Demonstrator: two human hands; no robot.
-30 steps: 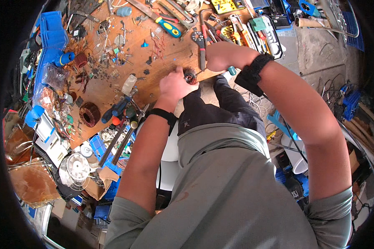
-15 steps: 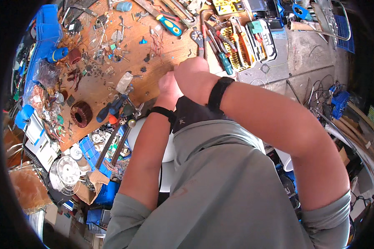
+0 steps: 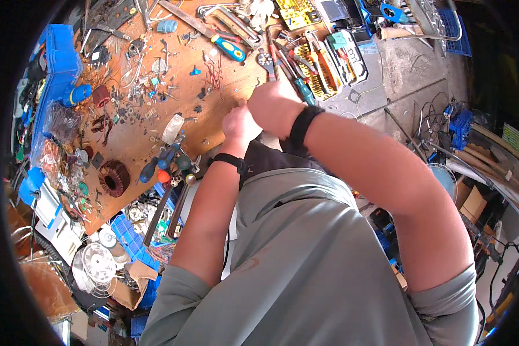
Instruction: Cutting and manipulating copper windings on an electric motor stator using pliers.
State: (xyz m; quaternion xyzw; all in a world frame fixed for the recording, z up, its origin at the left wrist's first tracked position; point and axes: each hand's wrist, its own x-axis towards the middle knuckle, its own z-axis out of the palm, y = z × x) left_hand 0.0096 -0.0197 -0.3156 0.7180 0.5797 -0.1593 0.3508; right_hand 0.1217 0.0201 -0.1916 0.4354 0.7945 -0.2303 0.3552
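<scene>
My left hand (image 3: 240,124) and my right hand (image 3: 275,106) are close together at the near edge of the wooden workbench (image 3: 179,135), thumb sides meeting. Both are closed, knuckles up. Whatever their fingers hold is hidden beneath them. Just beyond my right hand lies a wrench-like tool (image 3: 266,62) with a round dark head. A teal-handled screwdriver (image 3: 304,89) rests to its right. Left of my left wrist, several screwdrivers (image 3: 166,158) with blue and dark handles stand grouped at the bench edge, near a white tag-shaped piece (image 3: 173,128).
A copper-wound motor ring (image 3: 123,173) sits at the bench's left. A file (image 3: 230,49) with a blue-and-yellow handle lies further back. Yellow tool trays (image 3: 330,86) stand at right. A blue bin (image 3: 60,52) lines the left edge; a white fan (image 3: 95,262) stands below.
The whole view has shifted slightly, with the bench's far tools sliding left and up. My hands stay together and closed; my right elbow sits a little lower and nearer my body.
</scene>
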